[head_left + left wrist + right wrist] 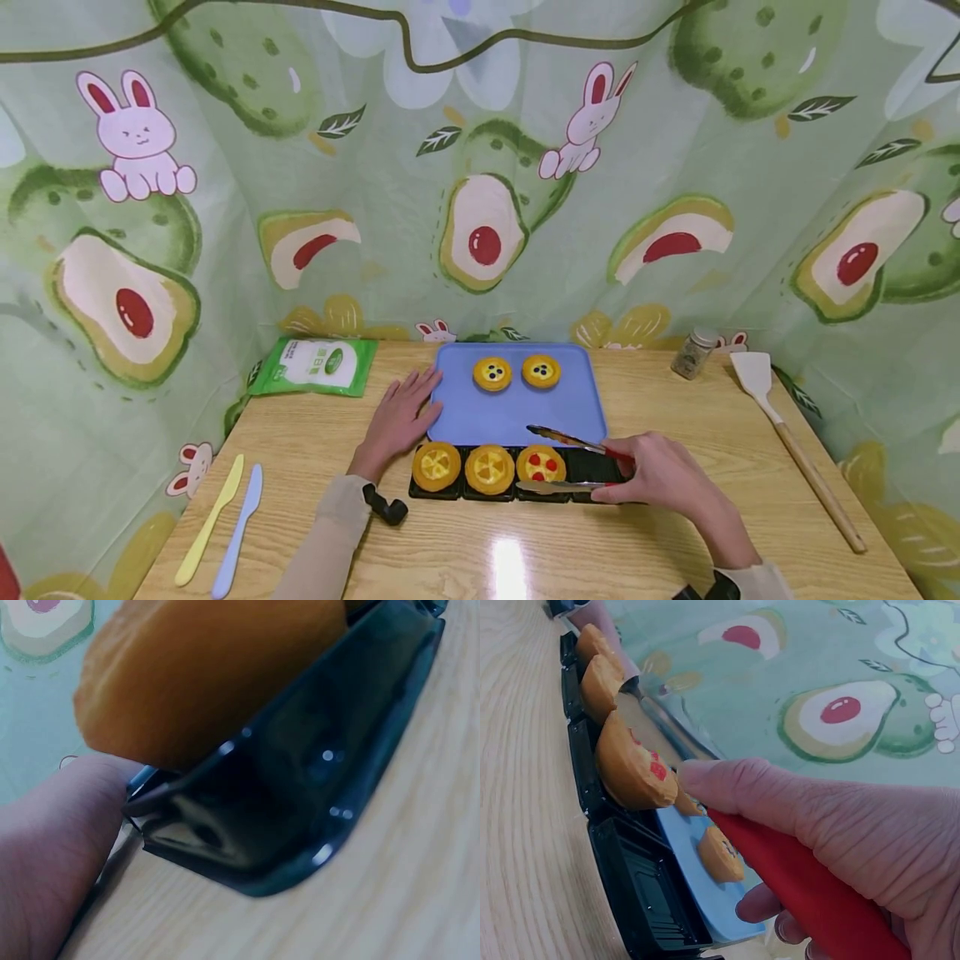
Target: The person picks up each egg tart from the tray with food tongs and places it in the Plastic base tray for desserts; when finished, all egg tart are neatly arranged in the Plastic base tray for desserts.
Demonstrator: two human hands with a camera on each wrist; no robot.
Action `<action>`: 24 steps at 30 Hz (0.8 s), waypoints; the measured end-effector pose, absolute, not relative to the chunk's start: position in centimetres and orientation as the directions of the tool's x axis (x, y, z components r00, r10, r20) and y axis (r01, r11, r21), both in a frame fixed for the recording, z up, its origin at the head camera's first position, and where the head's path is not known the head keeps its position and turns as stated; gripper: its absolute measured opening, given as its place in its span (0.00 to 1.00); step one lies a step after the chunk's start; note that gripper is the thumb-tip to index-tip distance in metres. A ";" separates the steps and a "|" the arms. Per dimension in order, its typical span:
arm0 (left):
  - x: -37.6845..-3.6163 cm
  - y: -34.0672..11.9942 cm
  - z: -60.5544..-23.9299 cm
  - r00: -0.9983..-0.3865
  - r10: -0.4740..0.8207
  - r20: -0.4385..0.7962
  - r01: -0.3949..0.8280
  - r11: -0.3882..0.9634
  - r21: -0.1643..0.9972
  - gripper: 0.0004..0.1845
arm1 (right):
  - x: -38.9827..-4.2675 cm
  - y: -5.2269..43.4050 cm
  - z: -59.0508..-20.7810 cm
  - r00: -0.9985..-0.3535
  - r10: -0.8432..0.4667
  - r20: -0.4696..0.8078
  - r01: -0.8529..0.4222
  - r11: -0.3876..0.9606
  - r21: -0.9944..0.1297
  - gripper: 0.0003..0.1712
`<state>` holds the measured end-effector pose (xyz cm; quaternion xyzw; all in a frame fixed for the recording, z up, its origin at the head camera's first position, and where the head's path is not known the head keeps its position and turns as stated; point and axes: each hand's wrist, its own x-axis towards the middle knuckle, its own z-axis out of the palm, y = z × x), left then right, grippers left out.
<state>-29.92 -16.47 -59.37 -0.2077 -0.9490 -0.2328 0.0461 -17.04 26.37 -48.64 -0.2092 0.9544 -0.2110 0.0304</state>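
1. The right hand [660,479] grips a pair of tongs [566,461] with red handles; the fingers are curled around the handles, as the right wrist view also shows [832,847].
2. The two metal arms of the tongs stand apart, one on each side of the tart with red dots [541,465]. The lower arm lies along the near edge of this tart; whether it touches, I cannot tell.
3. This tart sits in the third compartment, counted from the left, of a black tray [600,467] on the wooden table [750,433]. The fourth compartment, at the right end, has no tart in it.
4. Two yellow tarts [437,466] [489,468] fill the first and second compartments.
5. The left hand [399,419] rests flat on the table with straight fingers, and the fingertips touch the left edge of the blue tray [510,412]. It holds nothing.
6. Two tarts with dark dots [492,373] [541,371] lie on the far part of the blue tray.
7. The black tray lies just in front of the blue tray.
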 end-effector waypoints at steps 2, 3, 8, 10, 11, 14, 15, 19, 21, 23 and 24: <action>-29.9 -16.5 -59.4 -0.908 0.375 0.188 0.419 0.804 0.421 0.34 | -17.0 26.4 -48.4 -0.917 -0.399 0.030 -0.373 0.827 -0.421 0.30; -30.0 -16.5 -59.4 -0.907 0.376 0.190 0.421 0.804 0.420 0.34 | -17.0 26.4 -48.4 -0.920 -0.391 0.029 -0.365 0.829 -0.424 0.33; -29.9 -16.5 -59.4 -0.903 0.381 0.198 0.429 0.801 0.417 0.34 | -17.1 26.3 -48.1 -0.933 -0.359 0.034 -0.338 0.837 -0.431 0.38; -30.0 -16.5 -59.3 -0.902 0.381 0.203 0.432 0.799 0.419 0.34 | -17.1 26.3 -48.1 -0.934 -0.355 0.051 -0.341 0.835 -0.431 0.37; -30.0 -16.5 -59.3 -0.901 0.381 0.206 0.433 0.798 0.419 0.34 | -17.1 26.3 -48.0 -0.935 -0.350 0.062 -0.341 0.834 -0.434 0.38; -30.1 -16.5 -59.4 -0.901 0.380 0.207 0.433 0.798 0.419 0.34 | -17.1 26.2 -48.0 -0.940 -0.326 0.096 -0.334 0.832 -0.444 0.37; -30.1 -16.5 -59.4 -0.902 0.380 0.206 0.432 0.799 0.418 0.34 | -17.1 26.1 -47.9 -0.943 -0.315 0.107 -0.330 0.835 -0.441 0.36; -30.1 -16.4 -59.7 -0.904 0.378 0.200 0.427 0.804 0.414 0.34 | -17.0 25.8 -47.9 -0.954 -0.271 0.131 -0.301 0.859 -0.414 0.30; -30.1 -16.4 -59.8 -0.906 0.375 0.197 0.424 0.806 0.413 0.34 | -16.9 25.6 -47.8 -0.957 -0.256 0.135 -0.289 0.872 -0.395 0.29; -30.0 -16.4 -59.8 -0.906 0.375 0.196 0.423 0.808 0.411 0.34 | -16.8 25.4 -47.8 -0.958 -0.246 0.145 -0.284 0.881 -0.380 0.28; -30.0 -16.4 -59.7 -0.906 0.376 0.195 0.423 0.807 0.412 0.34 | -16.7 25.2 -47.8 -0.959 -0.237 0.154 -0.278 0.887 -0.369 0.28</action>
